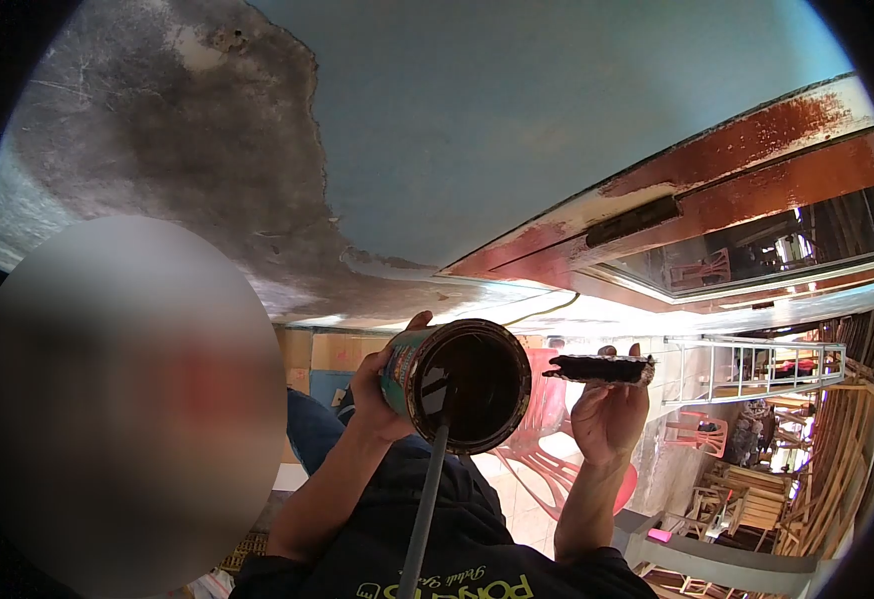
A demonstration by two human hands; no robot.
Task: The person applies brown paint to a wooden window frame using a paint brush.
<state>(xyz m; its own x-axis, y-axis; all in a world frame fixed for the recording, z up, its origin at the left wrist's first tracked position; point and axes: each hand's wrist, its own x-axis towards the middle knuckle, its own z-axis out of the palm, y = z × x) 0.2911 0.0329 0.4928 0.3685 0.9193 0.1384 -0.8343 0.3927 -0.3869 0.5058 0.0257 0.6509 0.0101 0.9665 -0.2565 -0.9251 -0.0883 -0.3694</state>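
Note:
My left hand [384, 399] is wrapped round the side of a round paint can [397, 374], whose open mouth faces me. Dark brown paint [482, 384] coats the can's inside and rim. A grey rod [425, 509] leans over the near rim with one end inside the can; its other end runs out of view at the bottom. To the right, my right hand [606, 414] holds up what looks like the can's lid [596, 370], nearly edge-on and smeared with dark paint. Two fingertips show over its upper edge, and a gap separates it from the can.
A wall with blue paint [517, 120] and bare grey patches [187, 130] fills the top. A worn brown wooden frame [726, 180] crosses the upper right. Behind my hands are red plastic chairs [542, 464], a ladder [756, 361] and stacked timber [841, 429]. A blurred shape [127, 399] covers the left.

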